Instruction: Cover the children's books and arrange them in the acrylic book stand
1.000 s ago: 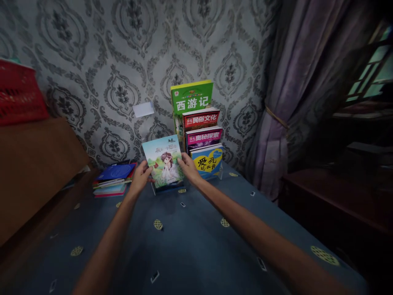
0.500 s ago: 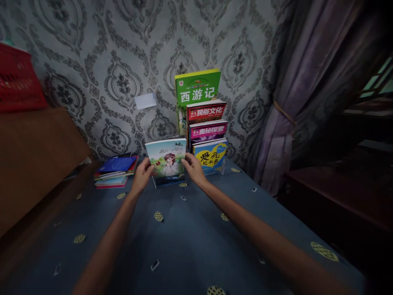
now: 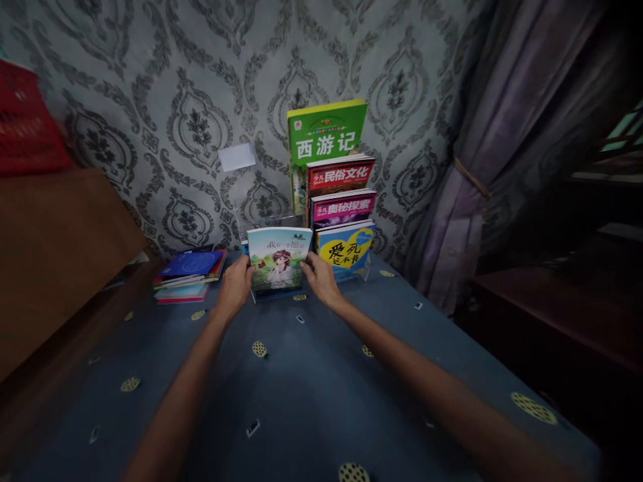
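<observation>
A light-blue and green book [image 3: 279, 264] with a drawn figure on its cover stands nearly upright between my hands. My left hand [image 3: 237, 286] grips its left edge, thumb on the cover. On its right edge, my right hand [image 3: 320, 278] holds it with the thumb in front; the other fingers are partly hidden behind. The book is at the front of a clear display rack [image 3: 274, 219]. To its right, in stepped tiers, stand a blue and yellow book [image 3: 346, 251], a purple book [image 3: 344, 209], a red book [image 3: 341, 175] and a tall green book [image 3: 327, 130].
A pile of books [image 3: 188, 271] lies on the left of the blue patterned tablecloth [image 3: 301, 381]. Farther left are a brown cardboard box [image 3: 60, 254] and a red container [image 3: 30, 124]. Patterned wallpaper [image 3: 201, 87] rises behind; a tied curtain [image 3: 465, 201] hangs at right.
The held book has shifted slightly right and stands in the rack's front, with both hands still on its edges. A blue edge now shows behind its left side. The view has tilted slightly.
</observation>
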{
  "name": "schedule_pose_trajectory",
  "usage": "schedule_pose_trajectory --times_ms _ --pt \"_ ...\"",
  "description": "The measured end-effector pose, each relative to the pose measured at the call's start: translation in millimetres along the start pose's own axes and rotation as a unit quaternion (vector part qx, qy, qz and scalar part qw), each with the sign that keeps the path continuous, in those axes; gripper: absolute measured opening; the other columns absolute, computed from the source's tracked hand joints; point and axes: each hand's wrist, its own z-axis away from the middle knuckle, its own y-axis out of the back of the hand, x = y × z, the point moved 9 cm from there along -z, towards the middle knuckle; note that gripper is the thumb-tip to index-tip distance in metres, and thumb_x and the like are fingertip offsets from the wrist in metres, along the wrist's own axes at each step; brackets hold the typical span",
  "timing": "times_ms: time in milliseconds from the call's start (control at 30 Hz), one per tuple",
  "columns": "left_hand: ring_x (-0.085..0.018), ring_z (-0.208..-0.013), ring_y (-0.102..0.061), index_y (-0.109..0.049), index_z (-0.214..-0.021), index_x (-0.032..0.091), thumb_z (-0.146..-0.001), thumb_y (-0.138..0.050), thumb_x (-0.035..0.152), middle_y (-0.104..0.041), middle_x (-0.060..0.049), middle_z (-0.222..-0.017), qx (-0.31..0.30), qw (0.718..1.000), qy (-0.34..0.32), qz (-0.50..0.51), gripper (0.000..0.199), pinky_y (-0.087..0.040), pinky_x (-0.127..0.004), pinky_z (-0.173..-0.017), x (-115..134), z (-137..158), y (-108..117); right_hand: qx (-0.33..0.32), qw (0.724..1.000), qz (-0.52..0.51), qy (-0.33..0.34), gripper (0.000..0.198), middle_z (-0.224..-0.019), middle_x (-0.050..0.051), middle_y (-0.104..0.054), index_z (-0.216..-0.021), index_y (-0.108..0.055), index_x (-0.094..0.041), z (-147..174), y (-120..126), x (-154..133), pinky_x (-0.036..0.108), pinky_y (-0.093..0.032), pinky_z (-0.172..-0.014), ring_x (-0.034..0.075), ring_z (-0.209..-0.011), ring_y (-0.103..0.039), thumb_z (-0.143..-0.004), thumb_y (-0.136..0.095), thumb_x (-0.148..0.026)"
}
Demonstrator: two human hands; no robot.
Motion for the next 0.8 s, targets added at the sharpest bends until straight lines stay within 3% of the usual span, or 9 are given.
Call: schedule_pose_trajectory --times_ms 300,500,600,700,800 --pt "-0.020 -0.077 -0.061 -0.054 -0.084 0.020 -0.093 -0.046 0.024 -0.066 -0.005 -0.082 -0.001 1.000 0.008 0.026 0.013 -0.040 -0.028 -0.069 -5.1 0.5 -0.8 0.040 0.996 0.051 0.053 0.011 -0.085 0.006 -0.056 -0.082 -0.045 -0.024 1.8 0.9 -10.0 0.033 -0.041 -0.074 0.022 -0.081 -0.052 -0.091 -0.040 -0.026" --pt "-0.023 -0.082 -0.065 -0.055 -0.090 0.020 -0.094 -0.048 0.023 -0.068 -0.009 -0.087 -0.034 0.994 0.047 -0.088 0.009 -0.043 -0.030 -0.071 -1.6 7.4 -5.5 0.016 0.997 0.071 0.040 0.011 -0.082 0.006 -0.056 -0.078 -0.042 -0.025 -0.2 -4.8 -2.6 0.032 -0.041 -0.072 0.022 -0.078 -0.052 -0.089 -0.042 -0.026" --pt "-0.027 -0.090 -0.065 -0.056 -0.103 0.018 -0.094 -0.052 0.028 -0.067 -0.012 -0.095 0.002 0.985 0.063 -0.161 0.014 -0.046 -0.033 -0.076 5.1 8.9 6.5 0.008 0.996 0.085 0.025 0.010 -0.081 0.005 -0.057 -0.077 -0.043 -0.025 0.5 -7.7 2.6 0.031 -0.040 -0.069 0.022 -0.075 -0.052 -0.087 -0.043 -0.025" --pt "-0.031 -0.112 -0.058 -0.050 -0.127 0.013 -0.092 -0.054 0.026 -0.061 -0.018 -0.120 0.092 0.978 0.001 -0.185 0.038 -0.047 -0.040 -0.089 24.4 4.8 26.9 0.000 0.996 0.093 0.018 0.011 -0.081 0.006 -0.057 -0.077 -0.044 -0.024 2.7 -10.5 4.7 0.031 -0.039 -0.068 0.021 -0.074 -0.052 -0.088 -0.042 -0.025" --pt "-0.031 -0.128 -0.048 -0.042 -0.142 0.015 -0.094 -0.047 0.020 -0.052 -0.020 -0.137 0.118 0.970 -0.105 -0.187 0.049 -0.040 -0.044 -0.103 42.8 -1.3 32.9 -0.004 0.995 0.098 0.015 0.012 -0.083 0.007 -0.058 -0.079 -0.048 -0.023 5.3 -12.0 5.1 0.031 -0.039 -0.067 0.022 -0.074 -0.053 -0.089 -0.042 -0.025"
